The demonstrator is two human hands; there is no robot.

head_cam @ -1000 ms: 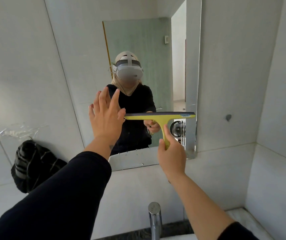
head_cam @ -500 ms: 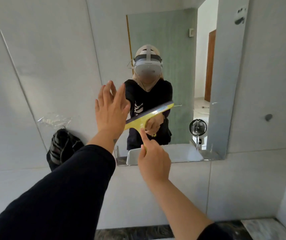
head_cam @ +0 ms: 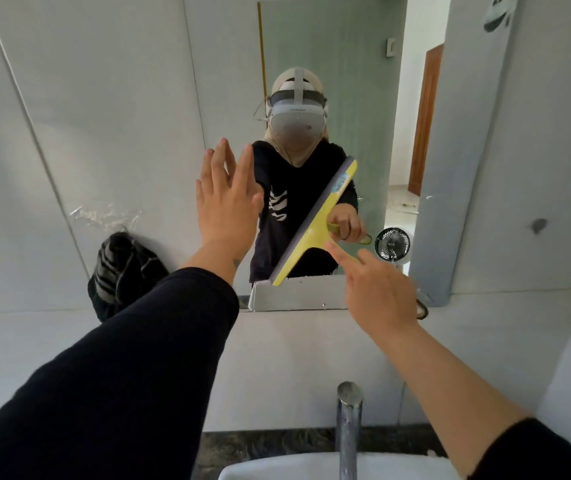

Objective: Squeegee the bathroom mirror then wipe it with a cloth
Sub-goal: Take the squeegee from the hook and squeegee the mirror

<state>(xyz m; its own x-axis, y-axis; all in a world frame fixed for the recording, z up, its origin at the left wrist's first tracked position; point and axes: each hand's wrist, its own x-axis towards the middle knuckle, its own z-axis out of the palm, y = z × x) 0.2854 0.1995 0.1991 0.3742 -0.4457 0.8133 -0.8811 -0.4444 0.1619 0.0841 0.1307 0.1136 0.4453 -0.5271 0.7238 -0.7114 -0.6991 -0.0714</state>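
The wall mirror (head_cam: 363, 81) hangs ahead and reflects a person in black wearing a headset. A yellow squeegee (head_cam: 315, 220) with a grey blade lies tilted against the lower glass, upper end to the right, lower end near the mirror's bottom edge. My right hand (head_cam: 374, 289) grips its handle with the index finger stretched along it. My left hand (head_cam: 227, 202) is flat, fingers up and apart, against the mirror's left side, holding nothing. No cloth is in view.
A chrome tap (head_cam: 348, 431) rises over a white basin (head_cam: 311, 471) at the bottom. A black bag (head_cam: 121, 271) hangs on the tiled wall at left. A small fan (head_cam: 392, 244) shows in the reflection. A wall meets the mirror wall at right.
The squeegee has turned from level to steeply tilted and slid down toward the mirror's bottom edge. My view has dropped, bringing the tap and basin in. My left hand stays flat on the glass.
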